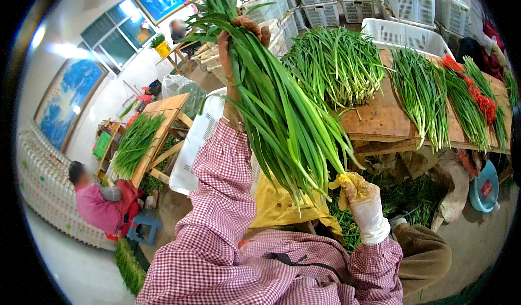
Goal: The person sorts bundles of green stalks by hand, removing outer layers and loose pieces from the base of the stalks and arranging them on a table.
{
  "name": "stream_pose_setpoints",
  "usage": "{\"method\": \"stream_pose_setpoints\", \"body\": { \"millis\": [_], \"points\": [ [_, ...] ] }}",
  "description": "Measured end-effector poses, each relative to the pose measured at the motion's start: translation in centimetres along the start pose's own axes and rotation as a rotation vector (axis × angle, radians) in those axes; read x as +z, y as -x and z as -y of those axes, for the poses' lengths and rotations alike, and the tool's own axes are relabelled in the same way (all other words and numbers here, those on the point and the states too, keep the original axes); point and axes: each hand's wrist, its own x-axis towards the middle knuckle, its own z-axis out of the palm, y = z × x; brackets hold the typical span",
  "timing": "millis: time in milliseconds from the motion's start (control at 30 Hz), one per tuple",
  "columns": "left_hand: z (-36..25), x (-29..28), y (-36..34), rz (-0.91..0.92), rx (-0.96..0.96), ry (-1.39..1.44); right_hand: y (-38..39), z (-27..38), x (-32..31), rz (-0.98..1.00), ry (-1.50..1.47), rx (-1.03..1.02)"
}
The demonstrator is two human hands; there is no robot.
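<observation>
Green leaves (282,104) held in left grip (247,26), right grip (360,195) pinching stems (338,166), plant (158,39) in yellow pot (162,49), stacked white crates (321,15)

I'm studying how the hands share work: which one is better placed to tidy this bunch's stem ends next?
Probably the right hand: gloved, it is down beside the pale stem ends, while the left hand grips the green bunch higher up.

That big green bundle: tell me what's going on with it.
The person's bare left hand holds up the bundle of long green leaves, while the gloved right hand is at its pale lower ends. More green bunches lie on the wooden table. A co-worker sits off to the left.
</observation>
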Motion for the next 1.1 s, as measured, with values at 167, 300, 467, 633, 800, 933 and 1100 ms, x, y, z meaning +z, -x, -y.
{"method": "stream_pose_setpoints", "body": {
  "millis": [167,300,467,633,800,933,1100],
  "points": [
    [0.3,0.8,-1.0,-0.366,-0.068,-0.393,0.2,-2.2,-2.2,0.171,0.119,0.423],
    [1.8,4.3,-1.1,-0.447,-0.092,-0.413,2.2,-3.6,-8.0,-0.215,0.440,0.114],
    [3.4,8.9,-0.9,-0.355,0.018,-0.643,0.6,10.3,-6.7,-0.347,0.298,-0.324],
    [7.8,14.3,-0.9,-0.369,-0.045,-0.608,-3.0,12.7,-3.9,-0.349,0.327,-0.641],
    [11.1,15.6,-0.6,-0.264,-0.019,-0.676,-3.6,13.3,-3.5,-0.315,0.389,-0.326],
    [12.7,17.3,-0.1,-0.153,-0.021,-0.525,-5.0,10.5,-4.4,-0.392,0.165,-0.495],
    [12.7,20.4,1.0,-0.185,-0.255,-0.407,-3.8,11.3,-5.9,-0.269,-0.169,-0.355]
  ]
}}
